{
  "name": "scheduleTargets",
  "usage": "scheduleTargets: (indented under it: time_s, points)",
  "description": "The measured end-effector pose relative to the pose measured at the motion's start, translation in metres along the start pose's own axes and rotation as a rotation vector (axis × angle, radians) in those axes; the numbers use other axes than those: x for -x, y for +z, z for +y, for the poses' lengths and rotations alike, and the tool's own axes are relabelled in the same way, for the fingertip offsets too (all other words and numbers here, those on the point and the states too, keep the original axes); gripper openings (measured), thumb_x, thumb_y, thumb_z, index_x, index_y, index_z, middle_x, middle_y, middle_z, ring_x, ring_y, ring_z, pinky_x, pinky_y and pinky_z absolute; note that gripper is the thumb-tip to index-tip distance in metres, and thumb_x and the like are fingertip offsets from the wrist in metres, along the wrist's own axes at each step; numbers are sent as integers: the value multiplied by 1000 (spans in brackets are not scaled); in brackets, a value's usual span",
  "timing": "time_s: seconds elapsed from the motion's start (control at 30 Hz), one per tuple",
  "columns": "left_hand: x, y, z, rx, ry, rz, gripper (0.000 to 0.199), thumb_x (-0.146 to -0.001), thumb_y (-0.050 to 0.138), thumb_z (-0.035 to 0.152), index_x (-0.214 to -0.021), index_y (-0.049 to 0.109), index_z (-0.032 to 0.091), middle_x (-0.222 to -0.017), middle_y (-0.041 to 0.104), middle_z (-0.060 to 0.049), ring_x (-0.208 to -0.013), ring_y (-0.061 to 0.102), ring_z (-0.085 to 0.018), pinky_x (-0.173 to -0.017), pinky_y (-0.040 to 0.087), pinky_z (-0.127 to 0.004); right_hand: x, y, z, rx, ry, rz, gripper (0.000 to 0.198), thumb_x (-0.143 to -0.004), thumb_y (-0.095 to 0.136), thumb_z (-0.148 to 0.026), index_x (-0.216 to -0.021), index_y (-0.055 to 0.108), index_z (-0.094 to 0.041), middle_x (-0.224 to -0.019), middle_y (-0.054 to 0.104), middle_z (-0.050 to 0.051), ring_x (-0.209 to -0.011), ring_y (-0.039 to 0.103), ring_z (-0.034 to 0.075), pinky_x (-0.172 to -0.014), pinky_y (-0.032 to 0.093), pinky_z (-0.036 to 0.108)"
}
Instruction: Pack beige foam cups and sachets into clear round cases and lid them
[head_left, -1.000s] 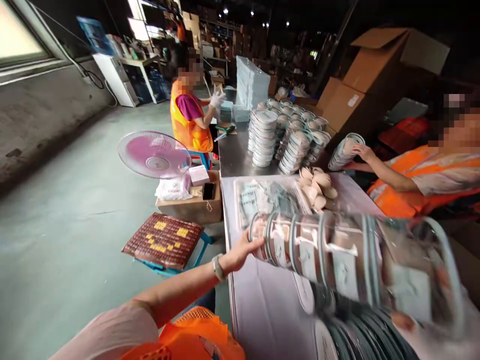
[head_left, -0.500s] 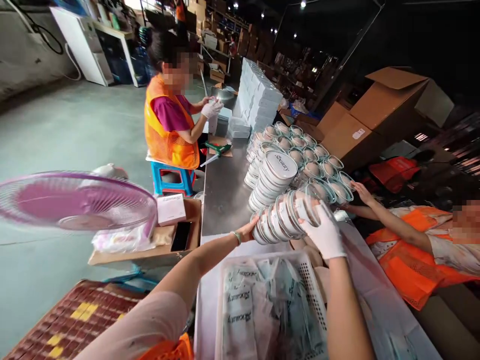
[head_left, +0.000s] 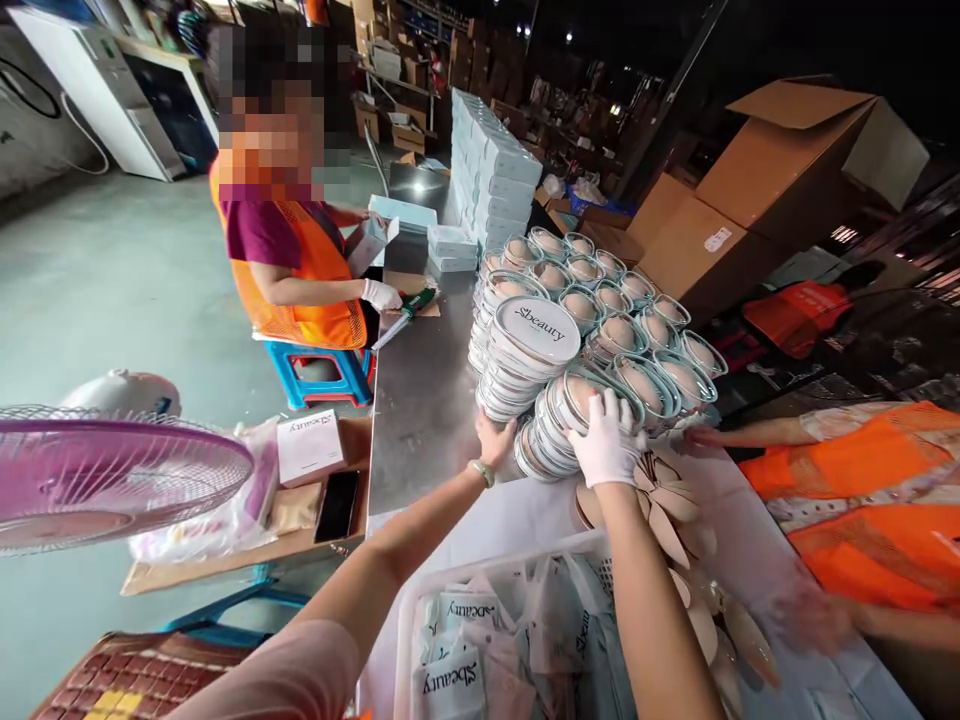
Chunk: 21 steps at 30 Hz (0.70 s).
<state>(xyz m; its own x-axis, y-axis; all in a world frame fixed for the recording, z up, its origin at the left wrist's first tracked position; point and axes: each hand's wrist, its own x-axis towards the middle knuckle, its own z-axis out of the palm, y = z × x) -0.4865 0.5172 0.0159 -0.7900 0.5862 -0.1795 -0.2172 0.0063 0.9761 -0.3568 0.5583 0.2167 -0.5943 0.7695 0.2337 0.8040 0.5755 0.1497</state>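
A stack of clear oval cases [head_left: 547, 440] with beige cups inside stands, slightly tilted, at the near end of the metal table. My right hand [head_left: 609, 440], in a white glove, is curled against its upper side and rim. My bare left hand [head_left: 495, 445], with a bracelet on the wrist, has its fingers apart low between this stack and a neighbouring stack of cases with a printed white lid [head_left: 538, 330]. Its fingertips meet the lower part of that lidded stack. Behind them are many more clear cases with cups [head_left: 619, 338], packed in rows.
A white basket [head_left: 409, 610] of printed pouches lies before me, with loose beige cups [head_left: 664, 520] to its right. Co-workers in orange vests sit left and right. White boxes [head_left: 499, 180], a green-handled tool [head_left: 416, 300], a purple fan [head_left: 112, 480] and cartons [head_left: 772, 200] surround the table.
The stack of cases, held sideways between both hands before, now stands on the table against the others. The left co-worker's hand has moved down to the green-handled tool.
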Motion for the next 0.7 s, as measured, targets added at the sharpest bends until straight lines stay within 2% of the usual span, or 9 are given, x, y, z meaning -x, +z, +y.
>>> scheduleTargets:
  time_s: [0.07, 0.13, 0.2, 0.27, 0.37, 0.43, 0.57, 0.63, 0.7]
  points:
    - [-23, -25, 26, 22, 149, 87, 119, -86, 76, 59, -165, -8, 29, -178, -2, -13, -165, 3, -29, -135, 15, -46, 2, -4, -4, -4, 20, 9, 74, -87, 74, -41, -153, 46, -22, -167, 39, 14, -149, 35, 34, -114, 34, 61]
    - [-50, -50, 60, 36, 430, 72, 136, -76, 84, 63, -166, -12, 29, -178, -3, -15, -165, 4, -30, -134, 14, -46, 1, -9, -10, -34, 10, 32, 79, -89, 71, -46, -156, 40, -19, -168, 35, 16, -150, 35, 34, -117, 29, 63]
    - [-76, -70, 98, -25, 704, 3, 149, -63, 92, 67, -168, -7, 27, -177, -5, -16, -165, 2, -33, -134, 12, -46, -3, -15, -17, -75, -11, 79, 85, -89, 68, -50, -160, 33, -18, -170, 30, 20, -151, 34, 35, -118, 27, 64]
    - [-97, -82, 133, -143, 852, -83, 149, -54, 97, 66, -168, 11, 23, -177, 3, -18, -164, 5, -37, -133, 14, -48, -13, -20, -27, -111, -41, 126, 88, -89, 67, -51, -162, 29, -19, -171, 26, 22, -152, 32, 36, -118, 26, 65]
    - [-112, -85, 171, -301, 891, -257, 103, -61, 97, 57, -148, 55, 21, -161, 47, -19, -155, 37, -40, -127, 31, -51, -33, -25, -44, -170, -81, 140, 89, -88, 69, -47, -163, 27, -23, -172, 24, 21, -154, 30, 38, -118, 24, 69]
    - [-113, -82, 187, -307, 876, -288, 70, -69, 94, 49, -128, 71, 20, -139, 68, -16, -139, 57, -37, -122, 40, -50, -47, -27, -53, -243, -49, 128, 95, -84, 73, -45, -163, 26, -21, -171, 25, 22, -154, 30, 39, -119, 24, 70]
    - [-103, -75, 213, -90, 810, -165, 56, -76, 90, 49, -119, 74, 17, -126, 74, -13, -123, 67, -32, -114, 48, -48, -53, -41, -58, -552, 66, 259, 107, -74, 78, -42, -163, 25, -13, -170, 25, 26, -156, 29, 37, -126, 25, 60]
    - [-89, -78, 228, 62, 791, -154, 61, -79, 86, 56, -124, 71, 17, -129, 72, -14, -120, 68, -30, -108, 53, -46, -37, -54, -52, -849, 115, 326, 110, -74, 75, -48, -164, 21, -15, -170, 24, 25, -156, 32, 34, -126, 29, 55]
    - [-59, -88, 239, 124, 835, -174, 67, -77, 85, 62, -126, 70, 19, -133, 70, -14, -124, 66, -31, -109, 53, -46, -6, -68, -43, -1212, 151, 273, 107, -79, 68, -61, -165, 15, -26, -172, 24, 20, -151, 42, 32, -118, 41, 56]
